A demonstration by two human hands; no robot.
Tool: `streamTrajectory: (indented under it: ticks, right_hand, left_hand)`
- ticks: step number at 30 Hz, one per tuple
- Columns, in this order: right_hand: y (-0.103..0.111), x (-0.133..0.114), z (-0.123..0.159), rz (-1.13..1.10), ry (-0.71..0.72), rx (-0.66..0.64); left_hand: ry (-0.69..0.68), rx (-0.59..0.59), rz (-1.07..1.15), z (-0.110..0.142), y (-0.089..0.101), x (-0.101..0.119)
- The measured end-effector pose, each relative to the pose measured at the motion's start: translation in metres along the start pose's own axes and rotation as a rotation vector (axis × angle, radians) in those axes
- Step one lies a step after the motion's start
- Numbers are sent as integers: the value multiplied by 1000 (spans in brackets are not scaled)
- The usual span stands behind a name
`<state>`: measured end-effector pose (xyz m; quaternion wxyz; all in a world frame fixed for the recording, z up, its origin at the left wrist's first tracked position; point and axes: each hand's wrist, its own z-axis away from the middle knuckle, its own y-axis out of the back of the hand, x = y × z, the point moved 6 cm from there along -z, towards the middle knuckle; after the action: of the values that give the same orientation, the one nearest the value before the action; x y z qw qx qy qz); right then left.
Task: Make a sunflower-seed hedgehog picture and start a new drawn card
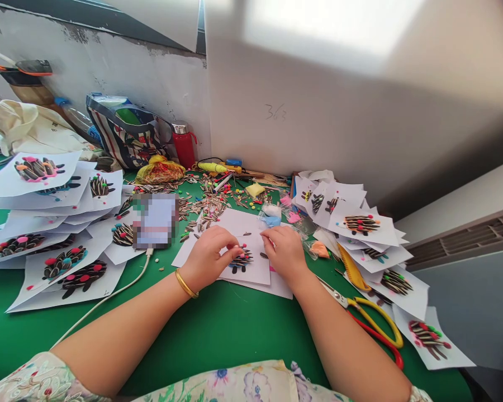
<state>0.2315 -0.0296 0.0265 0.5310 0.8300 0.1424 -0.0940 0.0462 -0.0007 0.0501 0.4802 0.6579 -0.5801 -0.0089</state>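
Note:
A white card bearing a seed hedgehog (243, 258) lies in front of me, on further white sheets (280, 286). The hedgehog has striped sunflower seeds for spines, small red balls, a blue base and dark seed feet. My left hand (209, 254) is at its left edge, thumb and forefinger pinched together over it. To its right, my right hand (285, 252) is closed with fingertips together. Whatever either pinch holds is too small to make out. A dark seed (264, 255) lies just below my right fingertips, and another seed (247, 234) lies above the hedgehog.
Finished-looking hedgehog cards are stacked left (46, 220) and right (360, 226). A phone (154, 220) with a white cable stands left of the sheets. Scissors (375, 321) and a yellow cutter (352, 268) lie right. Loose seeds (212, 198), clay pieces (255, 190) and a red flask (184, 146) are behind.

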Motion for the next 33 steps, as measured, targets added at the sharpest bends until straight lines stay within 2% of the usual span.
streamTrajectory:
  ticks: [2,7,12,15,25,33]
  right_hand:
    - [4,-6,2,-37,18,28]
    - [10,-19,7,-109,67,60]
    - [14,-28,11,-140,106,82]
    - [16,-33,13,-146,127,83]
    - [16,-36,13,-180,133,67]
    - [15,-36,13,-183,138,52]
  left_hand:
    - [-19,-7,9,1,-2,-1]
    - [-26,59,30,3,-2,-4]
    - [5,-2,34,1,-3,-2]
    - [-3,19,43,1,-2,-1]
    - [35,20,45,2,-2,-3]
    - [-21,-4,36,2,-2,0]
